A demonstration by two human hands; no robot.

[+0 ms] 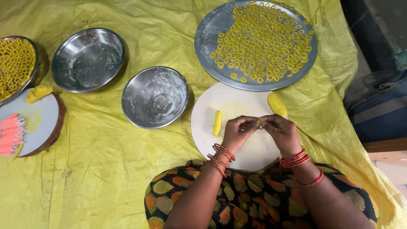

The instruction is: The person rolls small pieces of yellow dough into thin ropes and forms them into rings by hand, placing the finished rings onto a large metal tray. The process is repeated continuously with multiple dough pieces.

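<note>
Hands meet over a round white board (237,127): left hand (237,132) and right hand (283,132) have fingertips pinched together on a tiny piece of yellow dough (259,123), both closed narrow around it, held just above the board. Red and gold bangles sit on both wrists. On the board, a short yellow dough roll (217,122) lies left of the hands, and a thicker yellow dough lump (277,104) lies at the board's upper right edge, near the right hand. Beyond the board, a large round steel tray (207,36) carries many small yellow dough rings (265,40). Left of the board stands a floury steel bowl (155,97), then a second steel bowl (88,60) further left. At the far left edge, another steel dish of yellow rings (15,65) and a second round board (40,121) with a yellow dough bit. Everything rests on a crumpled yellow plastic sheet (106,161).
</note>
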